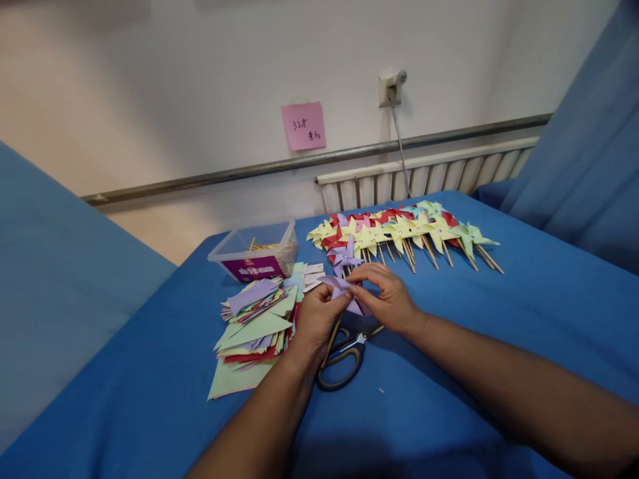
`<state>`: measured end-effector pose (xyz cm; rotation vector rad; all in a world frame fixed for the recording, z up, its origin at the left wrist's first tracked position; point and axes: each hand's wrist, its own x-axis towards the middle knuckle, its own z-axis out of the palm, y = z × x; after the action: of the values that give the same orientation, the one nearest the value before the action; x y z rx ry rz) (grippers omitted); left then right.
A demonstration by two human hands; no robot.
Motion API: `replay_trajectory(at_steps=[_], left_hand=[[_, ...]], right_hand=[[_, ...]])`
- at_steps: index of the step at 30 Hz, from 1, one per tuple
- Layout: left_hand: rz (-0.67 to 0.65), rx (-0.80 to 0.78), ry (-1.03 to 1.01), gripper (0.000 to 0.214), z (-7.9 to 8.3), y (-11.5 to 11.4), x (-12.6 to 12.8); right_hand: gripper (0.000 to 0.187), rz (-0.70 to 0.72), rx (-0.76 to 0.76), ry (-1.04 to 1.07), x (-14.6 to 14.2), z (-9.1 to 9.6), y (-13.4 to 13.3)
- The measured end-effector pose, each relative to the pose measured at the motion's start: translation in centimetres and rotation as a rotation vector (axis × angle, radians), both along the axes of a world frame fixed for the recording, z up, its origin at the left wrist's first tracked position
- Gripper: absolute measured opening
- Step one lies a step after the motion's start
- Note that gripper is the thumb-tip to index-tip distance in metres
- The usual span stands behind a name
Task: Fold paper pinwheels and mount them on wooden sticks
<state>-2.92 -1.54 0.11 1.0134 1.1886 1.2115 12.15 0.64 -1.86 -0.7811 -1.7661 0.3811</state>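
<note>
While the two hands work over the middle of the table, a clear plastic box (288,247) stands open behind and to the left of them, near the table's far edge. Thin wooden sticks (262,246) lie inside it, some of their ends showing near the rim, and a purple label (257,268) with white lettering covers much of its front wall; what else lies low in the box is too blurred to make out. Just in front of the box, a loose stack of cut paper (257,326) in green, purple, red and yellow sits on the blue cloth (449,399), with small white cards (313,273) beside it. The left hand (318,313) is nearly closed, thumb and curled fingers clamped on a folded piece of purple paper (339,285) held up between the two hands, above the cloth. The right hand (387,298) meets it from the other side, its thumb and forefinger brought together on the paper's edge, the other fingers bent loosely. A yellow stick (330,340) slants down from beneath the paper, close by the left hand; whether that hand grips it cannot be told. Under the hands lie black-handled scissors (357,347), and just beyond, finished pinwheels (401,231) crowd together, their sticks pointing toward the person.
</note>
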Motion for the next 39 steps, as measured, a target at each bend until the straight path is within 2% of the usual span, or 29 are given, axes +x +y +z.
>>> replay_trajectory(at_steps=[5,11,15,18,21,24,27,39], left_hand=[[-0.034,0.018,0.019,0.031,-0.3,0.1,0.0],[0.004,0.003,-0.013,0.032,0.1,-0.1,0.2],[-0.02,-0.089,-0.162,0.031,0.7,-0.2,0.2],[0.046,-0.11,-0.254,0.027,1.1,-0.1,0.0],[0.124,-0.086,-0.329,0.023,1.1,0.2,-0.3],[0.11,-0.083,-0.383,0.025,0.9,0.3,-0.4],[0.091,-0.103,-0.399,0.026,0.7,0.3,-0.3],[0.134,-0.116,-0.443,0.023,0.9,0.1,0.3]], right_hand=[[0.019,-0.076,0.02,-0.027,0.0,-0.1,0.1],[0.014,-0.03,0.025,-0.044,-0.1,0.1,-0.1],[0.024,-0.091,-0.067,0.093,-0.1,0.1,-0.2],[0.031,-0.16,-0.158,0.15,-0.2,-0.1,-0.3],[0.04,-0.143,-0.201,-0.005,-0.6,-0.4,-0.7],[0.047,-0.14,-0.202,-0.166,-1.1,-0.5,-1.1],[0.05,-0.157,-0.166,-0.197,-1.3,-0.7,-1.3],[0.028,-0.147,-0.073,-0.22,-1.1,-0.6,-0.9]])
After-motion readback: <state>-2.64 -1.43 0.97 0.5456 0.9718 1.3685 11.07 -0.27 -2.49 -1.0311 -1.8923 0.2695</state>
